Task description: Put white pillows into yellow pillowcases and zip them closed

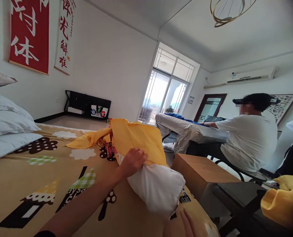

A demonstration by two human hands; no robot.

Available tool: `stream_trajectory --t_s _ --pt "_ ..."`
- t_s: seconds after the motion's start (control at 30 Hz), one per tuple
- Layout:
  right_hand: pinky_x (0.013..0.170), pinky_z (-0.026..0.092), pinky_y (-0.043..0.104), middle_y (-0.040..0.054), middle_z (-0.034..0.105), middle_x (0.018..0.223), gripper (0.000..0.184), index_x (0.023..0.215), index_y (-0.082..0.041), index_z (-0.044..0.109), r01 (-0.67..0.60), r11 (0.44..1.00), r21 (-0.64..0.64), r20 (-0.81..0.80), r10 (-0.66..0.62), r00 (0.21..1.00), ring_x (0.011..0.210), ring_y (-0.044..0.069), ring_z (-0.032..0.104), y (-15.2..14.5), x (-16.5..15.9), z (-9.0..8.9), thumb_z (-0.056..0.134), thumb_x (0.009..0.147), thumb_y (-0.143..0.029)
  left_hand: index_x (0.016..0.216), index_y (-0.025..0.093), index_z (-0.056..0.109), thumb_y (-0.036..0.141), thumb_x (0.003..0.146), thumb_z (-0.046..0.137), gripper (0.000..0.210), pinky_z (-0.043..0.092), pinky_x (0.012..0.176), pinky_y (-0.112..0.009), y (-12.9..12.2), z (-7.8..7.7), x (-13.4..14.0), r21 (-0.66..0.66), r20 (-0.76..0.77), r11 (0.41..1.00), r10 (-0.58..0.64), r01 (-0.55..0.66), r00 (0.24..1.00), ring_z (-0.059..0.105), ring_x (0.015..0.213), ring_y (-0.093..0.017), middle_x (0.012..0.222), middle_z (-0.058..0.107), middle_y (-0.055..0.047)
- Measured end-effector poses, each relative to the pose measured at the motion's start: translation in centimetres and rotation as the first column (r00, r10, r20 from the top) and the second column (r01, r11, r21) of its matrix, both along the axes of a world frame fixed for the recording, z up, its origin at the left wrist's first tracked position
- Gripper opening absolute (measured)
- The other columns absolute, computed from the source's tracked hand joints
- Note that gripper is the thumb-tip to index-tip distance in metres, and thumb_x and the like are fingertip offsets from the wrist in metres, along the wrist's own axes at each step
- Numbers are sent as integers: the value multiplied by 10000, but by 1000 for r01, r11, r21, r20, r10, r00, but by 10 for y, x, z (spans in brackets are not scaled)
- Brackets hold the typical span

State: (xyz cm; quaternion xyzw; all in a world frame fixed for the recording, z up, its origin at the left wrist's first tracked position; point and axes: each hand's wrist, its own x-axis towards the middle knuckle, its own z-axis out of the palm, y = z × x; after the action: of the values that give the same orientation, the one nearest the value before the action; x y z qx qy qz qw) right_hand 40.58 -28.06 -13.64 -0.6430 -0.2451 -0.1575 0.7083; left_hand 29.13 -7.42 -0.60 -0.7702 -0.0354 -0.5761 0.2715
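Observation:
A white pillow (158, 187) lies on the bed, its far part inside a yellow pillowcase (138, 136). My left hand (135, 159) is closed on the pillowcase where its edge meets the white pillow. A loose yellow flap (87, 140) with some red patterned cloth trails off to the left. At the bottom edge, just below the near end of the pillow, my right hand (179, 225) shows in part. Motion smears it, and I cannot make out whether its fingers hold anything.
White pillows (10, 115) are stacked on the left of the patterned bedsheet (79, 204). A cardboard box (205, 168) stands to the right, with yellow cloth (284, 200) beyond it. Another person (247, 138) sits at a covered table (198, 131); a black shelf (87, 103) is at the wall.

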Motion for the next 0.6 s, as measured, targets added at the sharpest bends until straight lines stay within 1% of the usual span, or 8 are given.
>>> stream_trajectory --t_s 0.07,0.17,0.23,0.3,0.37,0.43,0.53,0.6 --pt "973 389 617 197 485 1375 777 1331 -185 517 14 985 -172 206 22 978 1312 422 379 26 -11 -3 633 706 -632 940 157 568 82 854 468 152 450 785 -370 -6 4 3 56 29 998 9 -11 1000 533 861 -210 883 600 -74" --pt "969 340 638 305 408 1404 787 1416 -27 367 179 914 -364 533 47 845 1314 440 355 86 -24 3 397 878 -601 888 164 545 100 864 451 116 444 714 -342 -8 6 7 47 9 998 27 -28 1000 520 794 -200 830 579 -61" --pt "971 340 612 330 439 1363 756 1418 13 334 254 885 -390 644 65 762 1274 426 401 121 -26 13 345 916 -551 913 165 540 109 879 430 128 447 679 -320 -2 8 10 3 -44 999 36 -36 998 518 765 -196 823 580 -59" --pt "976 343 584 324 487 1315 705 1400 16 363 292 863 -412 709 102 698 1215 411 454 145 -26 25 381 920 -500 932 169 532 97 885 402 155 462 684 -315 7 10 12 -103 -80 994 33 -41 996 527 759 -197 823 587 -58" --pt "975 351 560 312 522 1278 636 1361 8 421 308 852 -423 759 147 635 1179 401 479 157 -29 37 441 908 -438 928 171 517 58 865 369 196 476 689 -309 14 11 12 -236 -84 971 28 -47 996 543 759 -196 811 590 -55" --pt "967 364 536 293 560 1228 552 1315 0 474 306 862 -405 799 171 577 1144 384 503 163 -36 47 482 889 -350 905 178 501 24 831 353 226 480 663 -288 17 13 10 -318 -73 947 32 -53 997 560 740 -185 782 588 -43" --pt "941 393 487 254 627 1110 454 1245 -2 533 279 898 -341 842 160 515 1054 339 556 174 -47 61 488 842 -205 846 196 482 34 815 378 195 466 610 -256 15 17 3 -329 -89 941 45 -72 995 584 690 -165 728 591 -17" --pt "885 427 439 226 658 1039 410 1197 -20 569 260 902 -345 842 175 511 976 305 589 180 -48 73 480 819 -153 808 203 475 65 834 404 158 447 579 -242 13 21 -6 -322 -111 942 60 -93 992 592 646 -155 688 592 -1"
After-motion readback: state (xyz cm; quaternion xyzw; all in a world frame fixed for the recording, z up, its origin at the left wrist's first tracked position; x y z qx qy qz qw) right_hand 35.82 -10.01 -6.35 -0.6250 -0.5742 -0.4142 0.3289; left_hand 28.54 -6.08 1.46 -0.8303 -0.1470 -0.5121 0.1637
